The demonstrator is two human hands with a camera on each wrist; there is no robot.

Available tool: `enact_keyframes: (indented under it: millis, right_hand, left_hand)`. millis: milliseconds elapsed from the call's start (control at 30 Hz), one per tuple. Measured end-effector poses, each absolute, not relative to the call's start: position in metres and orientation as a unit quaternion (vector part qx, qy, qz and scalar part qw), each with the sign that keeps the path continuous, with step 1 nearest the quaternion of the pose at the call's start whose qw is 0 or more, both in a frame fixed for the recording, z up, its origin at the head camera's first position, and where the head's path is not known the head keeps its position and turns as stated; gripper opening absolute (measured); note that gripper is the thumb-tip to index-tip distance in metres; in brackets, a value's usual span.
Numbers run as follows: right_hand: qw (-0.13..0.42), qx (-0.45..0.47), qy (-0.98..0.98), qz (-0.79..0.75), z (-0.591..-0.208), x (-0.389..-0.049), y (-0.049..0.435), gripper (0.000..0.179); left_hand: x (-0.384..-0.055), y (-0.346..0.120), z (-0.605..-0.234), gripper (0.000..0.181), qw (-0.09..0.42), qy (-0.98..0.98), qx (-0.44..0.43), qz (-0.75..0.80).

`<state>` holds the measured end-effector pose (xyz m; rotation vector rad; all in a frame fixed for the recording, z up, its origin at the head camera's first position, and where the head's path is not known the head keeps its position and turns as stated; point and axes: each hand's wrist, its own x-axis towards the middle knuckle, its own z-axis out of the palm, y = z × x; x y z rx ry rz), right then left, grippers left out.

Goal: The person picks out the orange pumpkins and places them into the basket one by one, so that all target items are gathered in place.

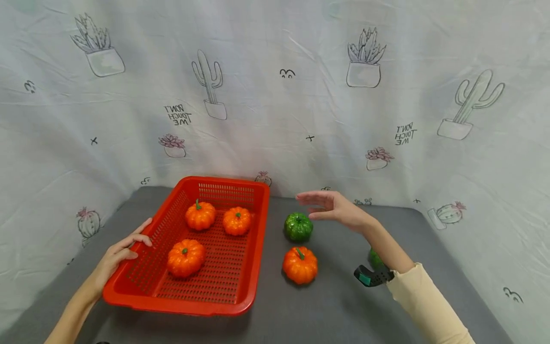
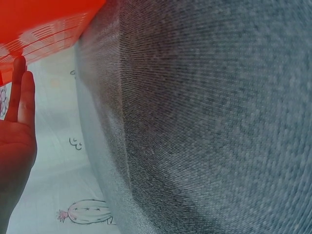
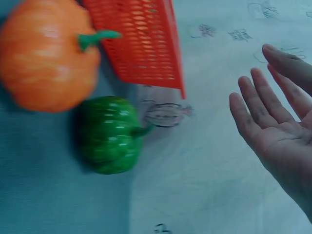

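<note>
At the left side of a red plastic basket [image 1: 253, 267], my left hand [image 1: 116, 258] holds the rim; two straight fingers [image 2: 27, 97] show along the basket's outer wall in the left wrist view. Three orange toy pumpkins lie in the basket. My right hand [image 1: 331, 208] hovers up and to the right of a green pumpkin [image 1: 298, 227], fingers spread and nothing in them. Nearer the front, an orange pumpkin [image 1: 300, 265] sits on the table to the basket's right. Both loose pumpkins also appear in the right wrist view.
Another green pumpkin [image 1: 375, 259] lies farther right, partly hidden by the right forearm. The grey tabletop [image 1: 322, 315] meets a white cloth backdrop [image 1: 275, 119] with cactus drawings at the back and sides. A dark band [image 1: 373, 276] circles the right wrist.
</note>
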<state>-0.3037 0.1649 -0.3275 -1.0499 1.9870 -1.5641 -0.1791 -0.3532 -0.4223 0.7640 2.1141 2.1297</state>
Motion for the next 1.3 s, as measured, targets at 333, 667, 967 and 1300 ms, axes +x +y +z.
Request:
enact_keyframes:
  millis: [333, 667, 967, 1300]
  right_hand:
    - [0.182, -0.349, 0.689, -0.609, -0.362, -0.257, 0.182, 0.052]
    - [0.143, -0.293, 0.686, -0.651, -0.402, -0.216, 0.194, 0.061]
    - [0.165, -0.284, 0.716, -0.616, -0.433, -0.227, 0.187, 0.071]
    - [0.199, -0.307, 0.718, -0.592, -0.454, -0.245, 0.167, 0.077]
  left_hand:
    - [-0.182, -0.354, -0.42, 0.033, 0.015, 0.69, 0.243, 0.682]
    - [-0.18, -0.356, -0.421, 0.033, 0.016, 0.687, 0.244, 0.684]
    - [-0.18, -0.355, -0.422, 0.035, 0.012, 0.679, 0.255, 0.688]
    - [-0.181, -0.353, -0.425, 0.035, 0.001, 0.687, 0.254, 0.68]
